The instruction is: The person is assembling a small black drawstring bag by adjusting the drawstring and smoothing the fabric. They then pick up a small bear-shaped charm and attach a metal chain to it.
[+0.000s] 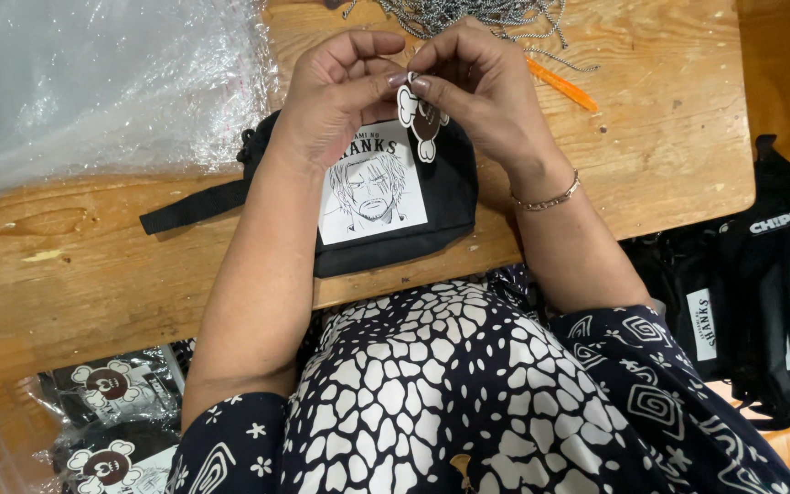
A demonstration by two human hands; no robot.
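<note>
Small flat charm [421, 119], white and brown cartoon shape, pinched between both hands just above the black pouch [395, 206]. Left hand [336, 91] closed on the charm's top with thumb and fingers, right hand [482, 87] closed on it too, fingertips meeting right at the top of the charm. Thin bracelet [549, 198] on the right wrist. Pouch lying flat at the near edge of the wooden bench [669, 137], white picture patch facing up, strap [196, 207] trailing off toward the left. Heap of ball chains [468, 16] at the far edge, just beyond the hands, with an orange stick [561, 85] beside it. Clear plastic bags [93, 82] covering the far left corner. More black pouches [770, 284] piled off the right edge, bagged charms [112, 421] down below the near left.
</note>
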